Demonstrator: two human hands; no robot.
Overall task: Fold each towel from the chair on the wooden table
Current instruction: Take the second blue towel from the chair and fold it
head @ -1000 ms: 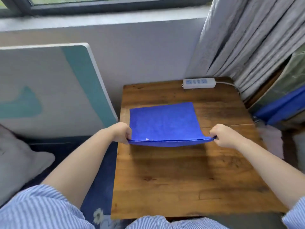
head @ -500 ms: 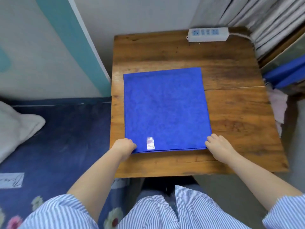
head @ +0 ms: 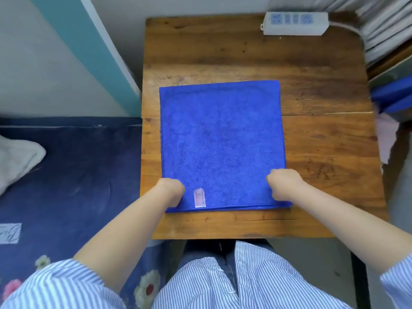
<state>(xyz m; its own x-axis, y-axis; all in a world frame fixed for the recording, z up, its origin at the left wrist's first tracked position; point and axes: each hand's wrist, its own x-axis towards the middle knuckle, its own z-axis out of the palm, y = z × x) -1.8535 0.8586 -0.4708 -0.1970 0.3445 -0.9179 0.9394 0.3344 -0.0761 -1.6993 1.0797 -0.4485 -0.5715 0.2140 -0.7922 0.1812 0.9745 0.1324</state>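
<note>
A blue towel (head: pixel 223 141) lies flat and square on the wooden table (head: pixel 323 152), with a small white label near its front edge. My left hand (head: pixel 170 190) sits on the towel's near-left corner with its fingers curled down into the cloth. On the near-right corner my right hand (head: pixel 283 184) does the same. The fingertips of both hands are hidden under the knuckles. The towel's front edge still lies flat on the wood.
A white power strip (head: pixel 294 23) lies at the table's far right corner. More blue cloth (head: pixel 392 97) and a pink cloth (head: pixel 386 139) lie past the right edge. A dark blue bed (head: pixel 66 175) is on the left, where a teal-and-white board (head: pixel 89 52) leans on the wall.
The towel's near edge was lowered from the air onto the table. Both hands then slid from the edge up onto the near corners. The view tilted downward.
</note>
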